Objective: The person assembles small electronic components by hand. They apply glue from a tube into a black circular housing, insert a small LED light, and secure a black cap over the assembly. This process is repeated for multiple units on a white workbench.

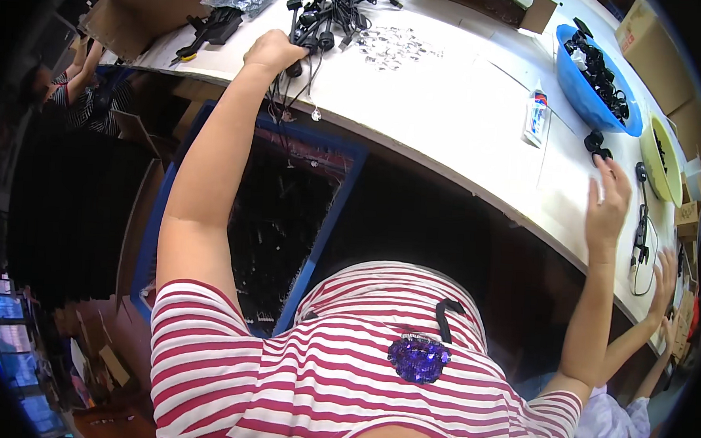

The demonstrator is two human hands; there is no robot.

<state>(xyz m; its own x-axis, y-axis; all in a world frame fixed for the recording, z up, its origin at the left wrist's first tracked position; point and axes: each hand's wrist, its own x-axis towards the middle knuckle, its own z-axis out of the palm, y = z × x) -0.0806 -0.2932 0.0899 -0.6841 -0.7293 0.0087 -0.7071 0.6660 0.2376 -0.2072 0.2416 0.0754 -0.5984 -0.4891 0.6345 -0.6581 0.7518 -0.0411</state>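
Note:
My left hand reaches to the table's near edge on the left, its fingers closed at a bunch of black cables with dark cylindrical ends. Thin wires with small clear pieces dangle from there over the edge. My right hand is over the right part of the table, fingers apart, fingertips just short of a small black ring-shaped part. Next to that part stands a blue oval basin holding many black plastic parts. Many small clear, shiny round pieces lie spread beside the cables.
A white and blue tube lies mid-table. At right are a yellow-green bowl, a black corded piece and another person's hand. Cardboard boxes and black tools sit at left. Below the edge is a blue-framed bin.

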